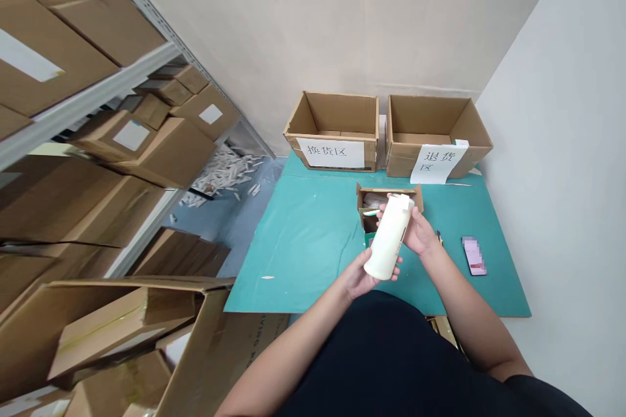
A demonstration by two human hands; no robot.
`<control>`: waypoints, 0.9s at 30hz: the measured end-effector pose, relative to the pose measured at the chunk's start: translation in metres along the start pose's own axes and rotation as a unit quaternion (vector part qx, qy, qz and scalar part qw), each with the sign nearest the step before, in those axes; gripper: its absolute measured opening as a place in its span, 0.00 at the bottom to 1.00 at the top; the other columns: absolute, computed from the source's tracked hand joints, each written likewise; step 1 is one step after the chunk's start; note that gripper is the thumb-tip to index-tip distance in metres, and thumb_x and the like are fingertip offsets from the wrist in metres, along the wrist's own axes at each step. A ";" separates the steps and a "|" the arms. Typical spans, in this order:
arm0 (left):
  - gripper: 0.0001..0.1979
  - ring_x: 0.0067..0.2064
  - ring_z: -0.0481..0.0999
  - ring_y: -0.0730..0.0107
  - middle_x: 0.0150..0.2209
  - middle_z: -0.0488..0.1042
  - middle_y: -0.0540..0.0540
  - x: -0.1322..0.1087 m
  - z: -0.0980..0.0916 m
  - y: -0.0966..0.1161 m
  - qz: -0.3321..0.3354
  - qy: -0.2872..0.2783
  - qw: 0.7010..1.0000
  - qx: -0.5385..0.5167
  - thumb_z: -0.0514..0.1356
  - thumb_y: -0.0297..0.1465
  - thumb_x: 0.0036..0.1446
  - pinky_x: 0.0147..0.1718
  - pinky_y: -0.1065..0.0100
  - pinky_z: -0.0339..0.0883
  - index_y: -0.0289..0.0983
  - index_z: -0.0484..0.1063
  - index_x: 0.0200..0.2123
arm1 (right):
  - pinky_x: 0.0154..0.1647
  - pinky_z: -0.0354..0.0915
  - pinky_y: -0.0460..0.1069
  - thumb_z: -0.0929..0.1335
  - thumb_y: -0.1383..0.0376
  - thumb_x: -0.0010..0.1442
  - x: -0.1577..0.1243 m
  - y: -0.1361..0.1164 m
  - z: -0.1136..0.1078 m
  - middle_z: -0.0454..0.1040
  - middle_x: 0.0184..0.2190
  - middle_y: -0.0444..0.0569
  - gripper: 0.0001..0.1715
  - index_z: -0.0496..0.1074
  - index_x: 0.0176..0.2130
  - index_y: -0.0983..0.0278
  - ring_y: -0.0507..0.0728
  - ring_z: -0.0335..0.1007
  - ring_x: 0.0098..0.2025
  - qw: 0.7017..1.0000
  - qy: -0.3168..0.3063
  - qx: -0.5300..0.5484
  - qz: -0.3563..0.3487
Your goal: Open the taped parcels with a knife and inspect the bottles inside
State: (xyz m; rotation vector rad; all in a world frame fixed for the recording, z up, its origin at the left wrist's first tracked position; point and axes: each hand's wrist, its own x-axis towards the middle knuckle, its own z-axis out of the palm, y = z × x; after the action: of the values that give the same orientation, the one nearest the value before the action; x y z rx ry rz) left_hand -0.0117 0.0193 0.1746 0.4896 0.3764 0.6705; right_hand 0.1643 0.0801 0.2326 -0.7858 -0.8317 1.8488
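A cream-white bottle (388,238), perhaps a thermos, is held tilted above the table's near part, its lidded end pointing away from me. My left hand (362,275) grips its lower end, with fingertips showing on the far side. Around the lidded end, my right hand (419,231) is closed, thumb on the right side. Just behind the bottle stands a small opened cardboard box (362,199), with clear plastic wrapping (374,200) inside. The bottle and my hands hide much of this box.
Two open cartons with paper labels, a left one (293,137) and a right one (482,133), stand at the back of the green table (293,234). A phone (473,255) lies at right. Shelves of boxes (147,130) and a large open carton (195,339) are on the left.
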 end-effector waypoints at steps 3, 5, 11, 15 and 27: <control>0.40 0.48 0.78 0.50 0.53 0.75 0.34 0.005 -0.006 -0.002 0.039 0.053 0.995 0.074 0.66 0.56 0.49 0.48 0.53 0.70 0.35 0.68 0.58 | 0.50 0.73 0.63 0.70 0.36 0.51 0.006 0.005 0.000 0.80 0.46 0.55 0.36 0.73 0.47 0.59 0.68 0.76 0.51 0.998 0.058 0.000 -0.021; 0.41 0.53 0.75 0.49 0.55 0.74 0.37 0.010 -0.014 -0.002 0.097 0.132 0.969 0.183 0.72 0.51 0.44 0.51 0.54 0.68 0.38 0.68 0.58 | 0.50 0.73 0.62 0.74 0.41 0.50 0.009 0.009 0.001 0.81 0.45 0.53 0.32 0.72 0.45 0.59 0.67 0.76 0.51 0.992 0.113 0.000 -0.048; 0.39 0.49 0.77 0.53 0.50 0.77 0.39 0.009 -0.021 0.002 0.122 0.175 0.952 0.218 0.73 0.49 0.42 0.48 0.57 0.70 0.37 0.70 0.54 | 0.50 0.73 0.62 0.75 0.41 0.48 0.004 0.006 0.001 0.80 0.46 0.52 0.34 0.71 0.46 0.57 0.67 0.75 0.53 0.993 0.104 0.009 -0.048; 0.38 0.44 0.79 0.52 0.47 0.78 0.35 0.003 -0.017 0.000 0.063 0.073 0.990 0.098 0.69 0.52 0.48 0.44 0.54 0.71 0.34 0.70 0.56 | 0.51 0.72 0.63 0.72 0.36 0.48 0.000 0.001 0.002 0.80 0.46 0.55 0.38 0.73 0.46 0.60 0.68 0.74 0.53 0.999 0.044 0.011 -0.014; 0.38 0.48 0.77 0.53 0.50 0.76 0.38 0.009 -0.027 -0.005 0.101 0.149 0.970 0.161 0.74 0.46 0.42 0.45 0.59 0.70 0.37 0.69 0.53 | 0.48 0.72 0.54 0.76 0.49 0.52 0.005 0.008 0.006 0.79 0.46 0.45 0.28 0.72 0.49 0.55 0.59 0.74 0.48 0.989 0.116 0.067 -0.064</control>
State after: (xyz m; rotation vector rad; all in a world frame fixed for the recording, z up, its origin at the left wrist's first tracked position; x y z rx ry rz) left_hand -0.0154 0.0304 0.1483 0.7459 0.7328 0.8889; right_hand 0.1540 0.0808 0.2283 -0.8241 -0.5898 1.6441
